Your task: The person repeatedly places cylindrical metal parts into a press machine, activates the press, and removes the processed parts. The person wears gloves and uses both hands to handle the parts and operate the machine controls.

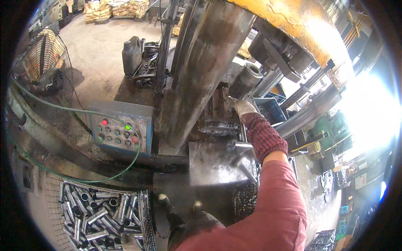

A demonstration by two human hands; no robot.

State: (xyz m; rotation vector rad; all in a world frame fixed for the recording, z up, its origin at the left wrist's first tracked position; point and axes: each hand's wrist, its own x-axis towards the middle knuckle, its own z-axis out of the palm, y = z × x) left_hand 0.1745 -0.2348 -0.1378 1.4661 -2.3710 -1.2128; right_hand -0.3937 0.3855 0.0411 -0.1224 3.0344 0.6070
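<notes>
My right hand (243, 107), in a pale work glove, reaches forward into the working area of a large press. A checked cuff covers the wrist. Its fingers point toward the dark metal bed (218, 104), close below a thick hollow steel cylinder (246, 80). The fingers are small and partly hidden, so what they hold, if anything, does not show. Nearer to me, a shiny metal tube (243, 145) lies at the far edge of a smooth steel plate (209, 163). My left hand is out of the picture.
A thick column (205, 71) rises left of my hand, under a yellow press head (289, 16). Left stands a control box (121, 131) with a green hose (136, 154). A wire basket (146, 217) holds several metal tubes. Beyond are a jug (132, 56), a fan (44, 56) and a blue bin (270, 109).
</notes>
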